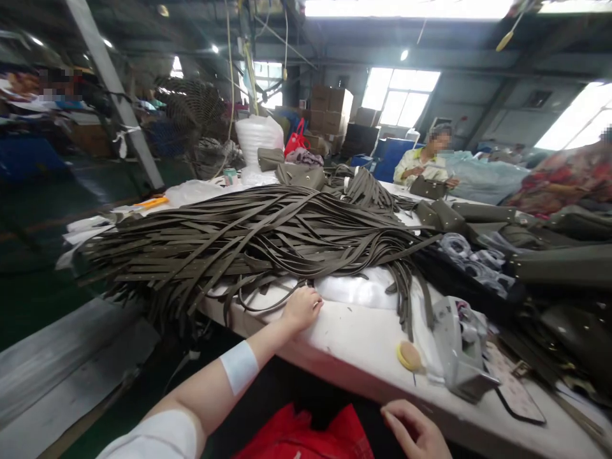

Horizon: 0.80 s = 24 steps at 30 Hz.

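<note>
A large pile of dark olive straps is spread across the white-covered table. My left hand rests at the table's near edge, fingers curled, closed on the end of a strap that loops out of the pile. Some of that strap is hidden by the hand. Lower down, in front of the table edge, my right hand is closed in a loose pinch. Whether anything small sits between thumb and fingertip cannot be made out. Nearest to it on the table lies a round yellow-rimmed tape measure or similar disc.
A grey tape dispenser and a phone-like flat thing lie on the right. Olive bag pieces are heaped beyond them. Across the table sits a co-worker; another person is at far right. Orange-handled scissors lie left.
</note>
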{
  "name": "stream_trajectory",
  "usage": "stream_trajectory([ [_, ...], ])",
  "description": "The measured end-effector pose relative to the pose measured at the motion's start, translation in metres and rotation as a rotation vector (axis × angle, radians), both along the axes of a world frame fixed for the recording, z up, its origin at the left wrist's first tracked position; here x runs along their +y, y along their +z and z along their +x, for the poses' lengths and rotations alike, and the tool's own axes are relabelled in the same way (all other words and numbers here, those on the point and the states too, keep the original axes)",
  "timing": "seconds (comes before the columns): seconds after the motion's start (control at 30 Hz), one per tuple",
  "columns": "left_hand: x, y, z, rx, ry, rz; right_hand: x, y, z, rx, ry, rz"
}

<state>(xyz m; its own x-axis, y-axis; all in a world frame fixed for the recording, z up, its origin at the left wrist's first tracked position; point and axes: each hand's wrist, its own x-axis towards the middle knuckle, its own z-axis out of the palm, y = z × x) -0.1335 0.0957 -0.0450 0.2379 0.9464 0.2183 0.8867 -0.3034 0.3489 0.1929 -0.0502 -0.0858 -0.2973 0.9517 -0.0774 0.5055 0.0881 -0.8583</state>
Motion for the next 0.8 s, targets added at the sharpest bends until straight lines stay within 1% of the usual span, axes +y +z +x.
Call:
stream_trajectory([
  [0.07,0.007,0.000,0.011,0.043,-0.016,-0.009,-0.005,0.002,-0.003,0.009,-0.019,0.007],
  [0.13,0.012,-0.005,0.020,0.081,-0.023,-0.021,-0.009,0.003,-0.007,0.019,-0.041,0.014],
  [0.2,0.014,-0.016,0.027,0.113,-0.021,-0.046,-0.012,0.004,-0.011,0.018,-0.067,0.018],
  [0.27,0.013,-0.029,0.033,0.135,-0.008,-0.081,-0.011,0.005,-0.013,-0.013,-0.122,0.046],
  [0.3,0.012,-0.035,0.034,0.144,-0.001,-0.097,-0.007,0.005,-0.013,-0.046,-0.169,0.087],
  [0.37,0.009,-0.044,0.035,0.165,0.012,-0.115,0.004,0.005,-0.011,-0.166,-0.298,0.240],
  [0.43,0.007,-0.048,0.035,0.186,0.021,-0.119,0.020,0.004,-0.007,-0.357,-0.411,0.427],
  [0.47,0.007,-0.048,0.034,0.196,0.026,-0.119,0.029,0.003,-0.005,-0.468,-0.443,0.498],
  [0.53,0.007,-0.046,0.033,0.202,0.032,-0.120,0.046,0.001,-0.003,-0.688,-0.455,0.560],
  [0.63,0.007,-0.043,0.033,0.196,0.036,-0.130,0.062,-0.003,-0.003,-0.927,-0.416,0.544],
  [0.7,0.007,-0.043,0.033,0.190,0.038,-0.138,0.067,-0.007,-0.003,-1.009,-0.382,0.534],
  [0.8,0.007,-0.045,0.033,0.182,0.043,-0.141,0.068,-0.014,0.000,-1.045,-0.332,0.532],
])
